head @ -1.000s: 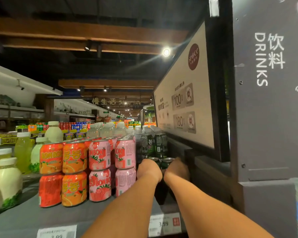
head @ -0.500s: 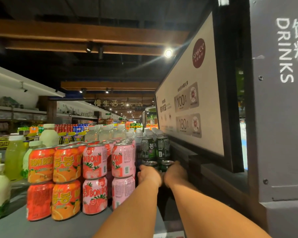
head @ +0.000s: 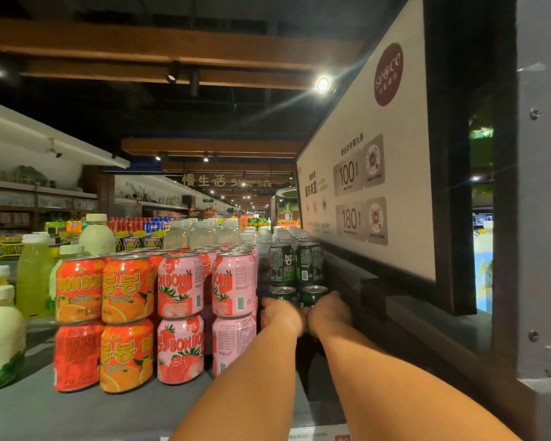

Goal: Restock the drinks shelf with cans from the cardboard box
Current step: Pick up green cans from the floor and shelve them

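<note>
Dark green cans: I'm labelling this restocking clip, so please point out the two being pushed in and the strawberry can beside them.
left dark green can [head: 284, 294], head view, on its top rim.
right dark green can [head: 314, 292], head view, on its top rim.
pink strawberry can [head: 234, 283], head view, on its label.

Two bare forearms enter from about 6 o'clock and narrow toward 12 o'clock. No sleeves cover them as far as the frame's lower edge. The left hand [head: 282, 314] and right hand [head: 329, 310] are bare, seen from behind.
</note>
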